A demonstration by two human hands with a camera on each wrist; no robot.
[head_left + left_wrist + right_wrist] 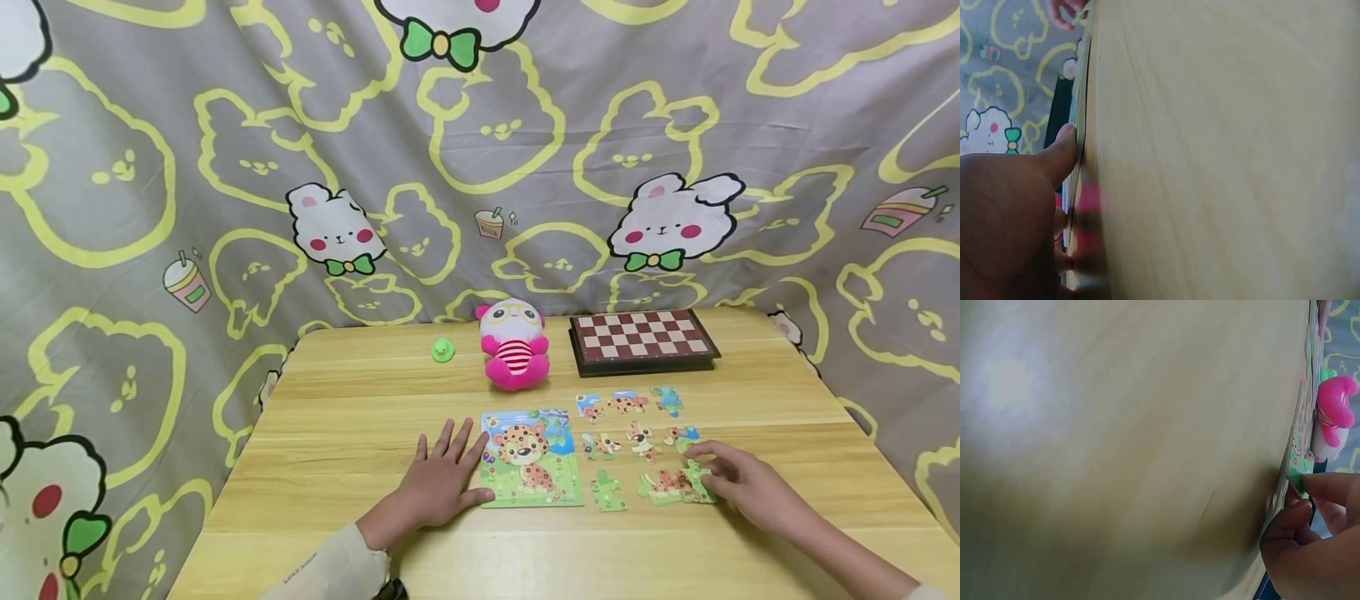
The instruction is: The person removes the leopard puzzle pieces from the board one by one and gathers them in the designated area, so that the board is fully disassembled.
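My left hand lies with spread fingers on the tabletop, its thumb and fingertips along the left edge of a square leopard puzzle picture. The left wrist view has that thumb straight against the edge. To the right of the picture, loose jigsaw pieces lie in three rows, among them a green corner piece and a face piece. At the lower right of these rows my right hand pinches a green jigsaw piece between thumb and finger.
Behind the puzzle sits a pink and white plush toy, with a small green duck to its left. A checkered game board stands at the back right. Patterned cloth hangs behind the wooden table.
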